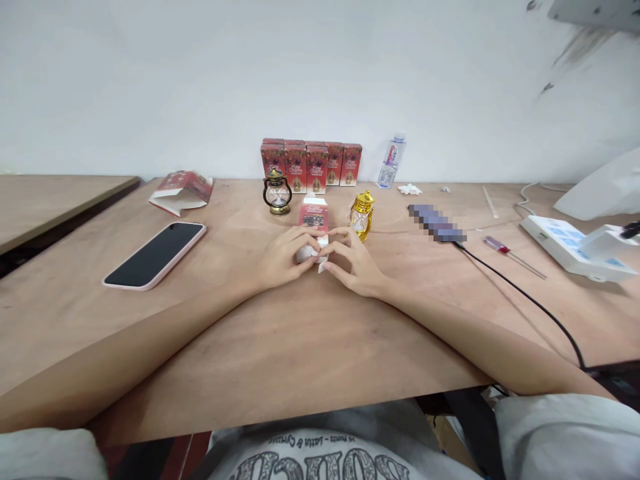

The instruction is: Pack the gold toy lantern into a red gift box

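Both hands, left point(291, 257) and right point(354, 263), pinch the white end flaps point(310, 252) of a red box point(314, 215) lying on the wooden table point(300, 347), between the bronze lantern point(277, 193) and the gold lantern point(361, 215).

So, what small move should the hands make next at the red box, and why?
Perhaps fold in the small white piece by the right hand. It appears to stick out at the near end of the red box, and the left hand is close enough to steady it.
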{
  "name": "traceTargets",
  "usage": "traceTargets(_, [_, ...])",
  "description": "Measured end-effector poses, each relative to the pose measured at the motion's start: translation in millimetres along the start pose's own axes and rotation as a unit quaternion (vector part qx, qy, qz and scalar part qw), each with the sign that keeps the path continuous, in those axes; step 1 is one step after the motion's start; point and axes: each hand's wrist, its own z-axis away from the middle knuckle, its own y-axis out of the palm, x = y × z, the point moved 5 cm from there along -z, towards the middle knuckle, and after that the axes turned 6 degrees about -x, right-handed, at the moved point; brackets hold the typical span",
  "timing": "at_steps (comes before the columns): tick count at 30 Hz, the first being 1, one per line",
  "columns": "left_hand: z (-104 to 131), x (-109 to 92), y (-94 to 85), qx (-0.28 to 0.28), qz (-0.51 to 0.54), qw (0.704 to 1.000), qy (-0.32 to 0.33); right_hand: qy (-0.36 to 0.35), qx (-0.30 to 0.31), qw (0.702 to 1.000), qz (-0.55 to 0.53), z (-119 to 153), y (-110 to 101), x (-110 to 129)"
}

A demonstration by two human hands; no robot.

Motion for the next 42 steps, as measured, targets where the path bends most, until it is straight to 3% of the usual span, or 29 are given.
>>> traceTargets(13, [0.5,-1.6,-0.7,0.013,0.010,1.000,0.021,0.015,-0.063,0.995,0.073,-3.0,6.7,2.5])
traceTargets(20, [2.8,0.2,0.0,0.019,-0.011,1.000,-0.001,0.024,-0.105,0.991,0.075,-4.6,6.2,1.2])
traceTargets(42, [2.5,-2.2,0.0,0.024,-0.015,1.000,0.004,-0.002,-0.113,0.990,0.082,-4.6,7.3,5.1])
